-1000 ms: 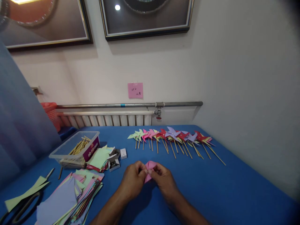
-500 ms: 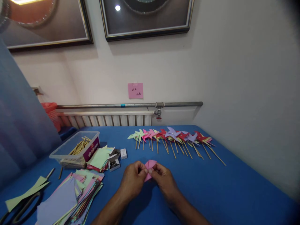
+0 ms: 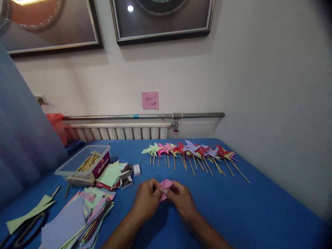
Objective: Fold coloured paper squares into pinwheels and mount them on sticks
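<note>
A pink paper pinwheel piece [image 3: 166, 184] with its corners folded inward is held over the blue table, between both hands. My left hand [image 3: 148, 197] pinches its left side with thumb and fingers. From the other side, my right hand [image 3: 181, 197] grips it, thumb pressed near the middle. The fingers cover much of the paper's centre. Left of the hands lie small open boxes [image 3: 126, 180] of metal pins and a small white box [image 3: 136, 170]. Behind the hands, finished paper pinwheels [image 3: 191, 148] on sticks lie in a row.
A clear plastic tub [image 3: 61, 170] of wooden sticks [image 3: 89, 162] stands at the left. Nearer are green paper sheets [image 3: 110, 175], a stack of coloured paper [image 3: 64, 219] and black-handled scissors [image 3: 29, 230] partly under green paper. A wall [image 3: 272, 103] borders the table's right side.
The pink paper's top edge has shifted slightly down and bends more rounded between my fingers. Both hands stay almost in the same place.
</note>
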Motion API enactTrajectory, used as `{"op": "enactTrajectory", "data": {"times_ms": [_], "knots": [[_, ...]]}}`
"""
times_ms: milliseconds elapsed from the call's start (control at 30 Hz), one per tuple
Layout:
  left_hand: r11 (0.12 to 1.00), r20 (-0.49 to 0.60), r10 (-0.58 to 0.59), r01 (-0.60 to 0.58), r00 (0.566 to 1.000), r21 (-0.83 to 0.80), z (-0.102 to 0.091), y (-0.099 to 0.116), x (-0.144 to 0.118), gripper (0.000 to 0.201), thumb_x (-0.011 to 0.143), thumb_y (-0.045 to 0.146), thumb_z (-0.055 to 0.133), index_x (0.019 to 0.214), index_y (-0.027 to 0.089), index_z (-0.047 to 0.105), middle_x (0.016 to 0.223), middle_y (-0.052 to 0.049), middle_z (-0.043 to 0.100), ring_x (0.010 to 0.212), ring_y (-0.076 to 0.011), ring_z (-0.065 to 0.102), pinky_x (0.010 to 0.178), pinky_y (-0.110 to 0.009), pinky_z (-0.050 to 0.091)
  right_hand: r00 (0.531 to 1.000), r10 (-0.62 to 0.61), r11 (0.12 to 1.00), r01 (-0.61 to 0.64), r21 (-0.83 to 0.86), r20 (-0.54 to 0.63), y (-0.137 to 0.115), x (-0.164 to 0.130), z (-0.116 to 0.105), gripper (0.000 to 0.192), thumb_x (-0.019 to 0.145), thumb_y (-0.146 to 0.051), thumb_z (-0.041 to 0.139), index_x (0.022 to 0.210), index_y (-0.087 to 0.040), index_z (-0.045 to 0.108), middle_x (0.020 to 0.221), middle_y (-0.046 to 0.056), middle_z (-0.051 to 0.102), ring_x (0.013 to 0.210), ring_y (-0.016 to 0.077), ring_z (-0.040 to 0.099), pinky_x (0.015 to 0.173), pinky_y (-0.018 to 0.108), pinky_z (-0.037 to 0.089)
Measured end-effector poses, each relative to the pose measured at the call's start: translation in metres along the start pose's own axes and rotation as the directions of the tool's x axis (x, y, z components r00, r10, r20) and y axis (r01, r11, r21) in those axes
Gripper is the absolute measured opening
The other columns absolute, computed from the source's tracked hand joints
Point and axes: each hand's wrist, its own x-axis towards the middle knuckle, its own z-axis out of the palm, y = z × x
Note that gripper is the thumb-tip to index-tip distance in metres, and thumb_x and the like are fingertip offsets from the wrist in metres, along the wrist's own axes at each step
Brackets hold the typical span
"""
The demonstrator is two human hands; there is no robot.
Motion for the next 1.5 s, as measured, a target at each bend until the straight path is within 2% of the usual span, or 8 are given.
{"op": "enactTrajectory", "data": {"times_ms": [600,767,900,1033,1200,1267,1400,1500], "knots": [[0.996,-0.043,0.088,-0.087,0.995,0.015,0.000,0.000,-0.003,0.019,0.087,0.016,0.057,0.070,0.022,0.062,0.065,0.001,0.063,0.064,-0.0175,0.056,0.065,-0.028,0.035,0.997,0.051,0.999,-0.049,0.024,-0.058,0.009,0.004,-0.001,0.042,0.061,-0.050,0.094,0.074,-0.020,0.067,0.065,-0.004,0.062,0.061,0.0138,0.052,0.061,0.026,0.040],[0.985,-0.196,0.146,-0.160,0.970,-0.059,-0.019,-0.003,0.004,0.007,0.084,0.022,0.063,0.079,0.023,0.067,0.076,0.000,0.067,0.073,-0.0195,0.060,0.070,-0.029,0.039,0.998,0.044,0.997,-0.040,0.071,-0.047,-0.005,-0.003,0.002,0.036,0.065,-0.045,0.093,0.084,-0.019,0.077,0.072,0.000,0.069,0.066,0.0161,0.056,0.063,0.027,0.041],[0.963,-0.080,0.177,-0.189,0.981,-0.192,-0.023,-0.007,0.009,0.018,0.076,0.022,0.069,0.094,0.023,0.075,0.094,-0.004,0.076,0.089,-0.0235,0.067,0.080,-0.031,0.046,0.999,0.039,0.994,-0.041,0.105,0.020,-0.013,-0.009,0.006,0.039,0.070,-0.046,0.092,0.097,-0.019,0.081,0.080,0.002,0.074,0.073,0.0184,0.061,0.069,0.028,0.046],[0.947,0.067,0.193,-0.168,0.979,-0.272,-0.019,-0.006,0.007,0.016,0.074,0.021,0.067,0.088,0.023,0.075,0.086,-0.003,0.073,0.085,-0.0229,0.066,0.080,-0.031,0.048,0.997,0.029,0.993,-0.037,0.110,0.075,-0.013,-0.009,0.006,0.041,0.070,-0.048,0.093,0.098,-0.019,0.081,0.086,0.003,0.077,0.078,0.0200,0.065,0.075,0.030,0.049],[0.928,0.040,0.226,-0.203,0.973,-0.313,-0.022,-0.002,0.006,0.020,0.069,0.020,0.072,0.086,0.024,0.080,0.105,-0.007,0.077,0.106,-0.0267,0.068,0.093,-0.032,0.048,0.994,0.042,0.992,-0.054,0.114,0.104,-0.016,-0.010,0.005,0.039,0.070,-0.047,0.095,0.094,-0.019,0.080,0.080,0.001,0.074,0.075,0.0183,0.063,0.075,0.030,0.048],[0.903,0.010,0.153,-0.136,0.988,-0.408,-0.023,-0.002,0.008,0.025,0.067,0.027,0.077,0.091,0.022,0.081,0.110,-0.008,0.077,0.109,-0.0278,0.068,0.094,-0.033,0.048,0.992,0.023,0.990,-0.041,0.139,0.125,-0.018,-0.012,0.007,0.038,0.070,-0.046,0.095,0.094,-0.020,0.080,0.081,0.000,0.073,0.077,0.0184,0.063,0.079,0.032,0.050],[0.757,0.079,-0.165,0.178,0.983,-0.628,-0.021,-0.005,0.011,0.049,0.066,0.059,0.084,0.091,0.017,0.074,0.084,-0.006,0.072,0.076,-0.0207,0.064,0.071,-0.031,0.049,0.989,-0.029,0.987,0.005,0.161,0.148,-0.022,-0.016,0.011,0.033,0.075,-0.046,0.092,0.092,-0.021,0.081,0.086,0.002,0.075,0.086,0.0213,0.067,0.092,0.037,0.053],[0.641,0.203,-0.172,0.266,0.964,-0.719,-0.017,-0.004,0.009,0.057,0.061,0.062,0.091,0.088,0.016,0.069,0.073,-0.001,0.066,0.063,-0.0164,0.060,0.063,-0.029,0.048,0.990,-0.027,0.988,0.005,0.152,0.140,-0.023,-0.015,0.012,0.034,0.076,-0.047,0.091,0.094,-0.020,0.081,0.090,0.004,0.076,0.094,0.0238,0.069,0.094,0.039,0.055]]}}
